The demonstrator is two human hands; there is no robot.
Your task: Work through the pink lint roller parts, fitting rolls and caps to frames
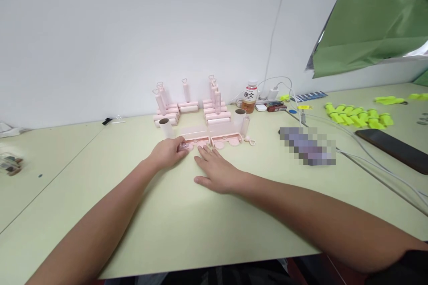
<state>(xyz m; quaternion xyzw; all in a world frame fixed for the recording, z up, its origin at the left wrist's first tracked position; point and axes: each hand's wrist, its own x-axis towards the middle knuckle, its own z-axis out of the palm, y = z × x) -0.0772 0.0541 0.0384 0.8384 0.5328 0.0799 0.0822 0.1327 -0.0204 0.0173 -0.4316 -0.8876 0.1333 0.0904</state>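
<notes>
My left hand [168, 153] is closed, thumb and fingers round a small translucent pink lint-roller piece [183, 146]; its exact shape is mostly covered. Flat and open, my right hand [219, 170] has its fingertips at a pink lint-roller cover [202, 143]. A second pink cover [228, 138] lies just right of it. Two adhesive paper rolls stand upright, one behind my left hand [166, 129] and another at the right [239, 120]. By the right roll is a clear pink handle [245, 125], and a heart-shaped ring [250, 141] lies in front.
Behind are several pink lint rollers [217, 113] with upright handles, along the wall. A drink bottle [249, 96], cables [368, 156], a pixelated item [307, 146], a dark phone-like slab [391, 149] and several yellow-green pieces [357, 116] occupy the right side.
</notes>
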